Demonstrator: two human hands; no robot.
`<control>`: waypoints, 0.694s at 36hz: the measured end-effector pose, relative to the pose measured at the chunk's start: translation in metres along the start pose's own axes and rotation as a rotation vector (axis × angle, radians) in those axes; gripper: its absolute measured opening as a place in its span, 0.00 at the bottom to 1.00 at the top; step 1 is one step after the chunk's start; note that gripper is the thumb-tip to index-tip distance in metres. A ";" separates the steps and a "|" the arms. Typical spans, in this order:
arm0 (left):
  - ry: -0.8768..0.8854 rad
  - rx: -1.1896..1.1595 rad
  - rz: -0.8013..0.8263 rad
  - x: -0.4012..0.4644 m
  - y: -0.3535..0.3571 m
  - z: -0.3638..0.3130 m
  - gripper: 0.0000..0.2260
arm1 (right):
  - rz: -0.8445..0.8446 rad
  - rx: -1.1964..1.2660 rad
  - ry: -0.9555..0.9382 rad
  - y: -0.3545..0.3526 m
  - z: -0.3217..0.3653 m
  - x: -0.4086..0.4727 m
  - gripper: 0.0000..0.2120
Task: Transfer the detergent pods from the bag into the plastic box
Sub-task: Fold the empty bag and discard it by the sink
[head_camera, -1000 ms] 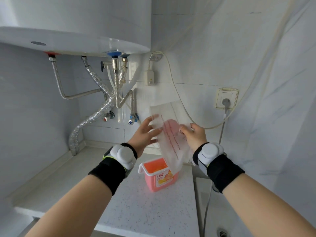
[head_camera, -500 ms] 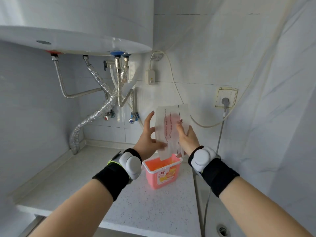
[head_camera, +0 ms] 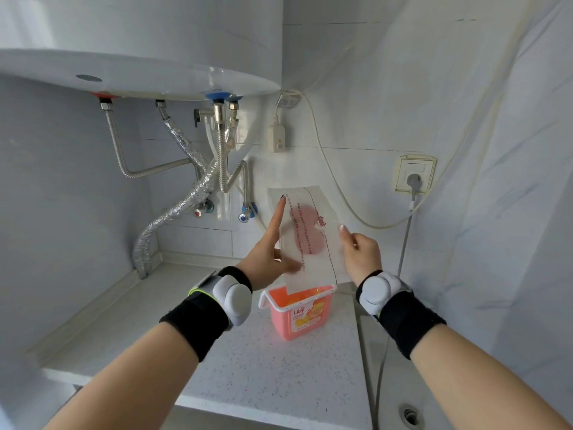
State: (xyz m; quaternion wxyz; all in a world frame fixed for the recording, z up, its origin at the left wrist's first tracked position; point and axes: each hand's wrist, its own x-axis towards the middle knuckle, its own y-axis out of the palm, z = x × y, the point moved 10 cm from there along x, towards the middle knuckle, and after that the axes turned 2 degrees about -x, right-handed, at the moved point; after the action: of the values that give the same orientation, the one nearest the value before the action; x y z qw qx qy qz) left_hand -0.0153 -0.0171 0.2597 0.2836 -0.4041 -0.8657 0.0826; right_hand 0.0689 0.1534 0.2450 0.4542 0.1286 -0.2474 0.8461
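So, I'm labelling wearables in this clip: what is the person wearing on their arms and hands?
Both forearms are bare, with no sleeves or gloves. Each wrist carries a wide black fabric band with a rounded white device on top. The left band shows a thin yellow-green edge near its device. The right band holds a matching white device. The fingernails look painted.

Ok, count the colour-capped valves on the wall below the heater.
2. A red-capped valve sits beside the foil-wrapped pipe; a blue-capped valve is to its right, just left of the bag. The left hand could be hiding more.
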 end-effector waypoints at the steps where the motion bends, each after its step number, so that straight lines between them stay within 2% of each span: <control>1: -0.001 -0.001 0.010 0.000 0.000 0.000 0.54 | 0.001 0.009 0.052 -0.002 -0.004 0.000 0.26; 3: -0.002 -0.010 0.042 -0.001 0.000 0.000 0.54 | 0.037 0.052 0.204 -0.003 -0.017 0.000 0.29; 5: -0.011 -0.015 0.081 -0.001 0.003 0.001 0.54 | 0.144 0.046 0.319 0.002 -0.022 -0.001 0.32; 8: -0.033 0.012 0.110 0.001 0.008 0.006 0.54 | 0.339 0.031 0.350 0.018 -0.024 -0.003 0.37; 9: -0.037 0.013 0.121 0.001 0.010 0.007 0.53 | 0.371 0.072 0.317 0.022 -0.021 -0.003 0.31; 11: -0.050 0.014 0.150 0.002 0.016 0.010 0.52 | 0.416 0.175 0.215 0.028 -0.011 -0.004 0.12; 13: -0.064 0.003 0.146 0.004 0.018 0.014 0.49 | 0.420 0.242 0.159 0.029 -0.006 -0.003 0.05; 17: -0.077 -0.050 0.016 0.012 0.005 0.020 0.38 | 0.398 0.246 0.140 0.029 -0.002 0.000 0.05; 18: -0.083 -0.048 -0.018 0.014 0.000 0.021 0.35 | 0.397 0.229 0.146 0.030 -0.002 0.000 0.07; 21: -0.111 -0.012 -0.083 0.018 -0.009 0.029 0.33 | 0.362 0.201 0.112 0.025 -0.002 0.004 0.28; 22: -0.127 -0.012 -0.099 0.018 -0.012 0.033 0.33 | 0.359 0.202 0.097 0.024 0.001 0.004 0.29; 25: -0.189 -0.025 -0.153 0.018 -0.019 0.045 0.32 | 0.353 0.181 0.072 0.019 0.008 0.007 0.11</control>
State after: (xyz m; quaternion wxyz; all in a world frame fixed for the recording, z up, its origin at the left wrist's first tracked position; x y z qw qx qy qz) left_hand -0.0621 -0.0123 0.2369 0.2012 -0.3310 -0.9178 0.0878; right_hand 0.0492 0.1451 0.2487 0.2941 0.0933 -0.1728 0.9354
